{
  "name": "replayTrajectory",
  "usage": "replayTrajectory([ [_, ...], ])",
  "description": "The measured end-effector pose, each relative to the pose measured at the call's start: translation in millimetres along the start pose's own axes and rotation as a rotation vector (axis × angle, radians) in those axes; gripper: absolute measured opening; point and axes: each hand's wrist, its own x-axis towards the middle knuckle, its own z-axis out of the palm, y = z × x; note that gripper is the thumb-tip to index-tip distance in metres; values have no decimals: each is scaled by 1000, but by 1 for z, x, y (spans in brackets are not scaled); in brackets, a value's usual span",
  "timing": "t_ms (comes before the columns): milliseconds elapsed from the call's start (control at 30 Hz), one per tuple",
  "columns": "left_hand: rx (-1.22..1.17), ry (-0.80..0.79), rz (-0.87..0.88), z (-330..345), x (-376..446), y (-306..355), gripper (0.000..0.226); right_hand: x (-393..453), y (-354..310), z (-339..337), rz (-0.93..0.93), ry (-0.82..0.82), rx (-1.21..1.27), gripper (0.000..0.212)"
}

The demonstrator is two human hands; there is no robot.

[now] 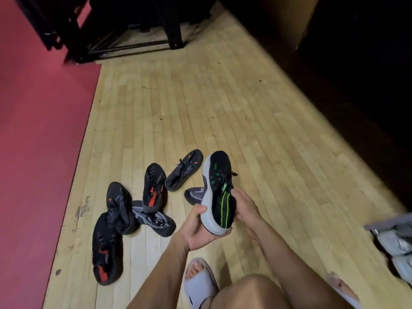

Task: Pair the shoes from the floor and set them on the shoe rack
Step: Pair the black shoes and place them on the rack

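Observation:
I hold a black knit sneaker with green stripes and a pale grey sole above the floor, toe pointing away. My left hand cups its heel and sole from below, thumb on the sole's edge. My right hand grips the collar side. On the wooden floor to the left lie several dark shoes: a black one with red patches, another black and red one, a black one, a black one, and a grey knit one. A grey shoe peeks from behind the held sneaker.
A black metal frame stands at the far end of the floor. A red mat covers the left side. Pale shoes on a grey shelf show at the right edge. My feet wear white slides.

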Motion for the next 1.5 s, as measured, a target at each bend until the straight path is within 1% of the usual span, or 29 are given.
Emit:
replayTrajectory([
  [67, 63, -52, -35, 25, -1, -2, 73, -20, -11, -14, -50, 31, 40, 26],
  [167, 141, -146, -54, 66, -4, -4, 69, -48, -22, -39, -129, 143, 76, 37],
  [267, 244, -220, -84, 107, -5, -10, 70, -76, -31, -68, -196, 264, 113, 35],
  [400, 370, -284, -124, 156, -4, -25, 68, -110, -39, -100, -254, 399, 230, 40],
  [467, 389, -278, -132, 177, -4, -34, 68, -126, -41, -114, -272, 455, 299, 43],
  [533, 447, -265, -115, 200, -6, -45, 60, -144, -43, -131, -303, 519, 337, 45],
  [600, 578, -242, -85, 224, -9, -58, 50, -159, -41, -150, -310, 563, 370, 44],
  [700, 742, -214, -72, 259, -14, -79, 50, -182, -34, -178, -334, 599, 406, 41],
  [767, 825, -213, -42, 283, -21, -93, 47, -198, -30, -195, -352, 633, 437, 41],
  [867, 924, -155, 160, 316, -30, -117, 43, -219, -24, -219, -363, 715, 455, 43],
  [933, 906, -153, 291, 333, -33, -139, 43, -233, -18, -233, -376, 766, 469, 43],
  [1000, 914, -114, 388, 342, -32, -162, 39, -250, -16, -243, -404, 808, 481, 44],
  [1067, 933, -77, 441, 345, -32, -181, 39, -264, -12, -249, -413, 835, 495, 43],
  [1200, 932, -91, 448, 354, -32, -206, 38, -281, -4, -258, -426, 848, 540, 36],
  [1267, 943, -91, 432, 356, -28, -215, 37, -281, 3, -266, -419, 871, 548, 29],
  [1333, 963, -100, 399, 359, -21, -222, 40, -275, 12, -277, -409, 892, 553, 27],
  [1400, 977, -116, 400, 363, -14, -227, 40, -275, 13, -284, -400, 912, 569, 34],
  [1500, 984, -119, 393, 371, 6, -236, 35, -271, 17, -294, -376, 909, 541, 53],
])
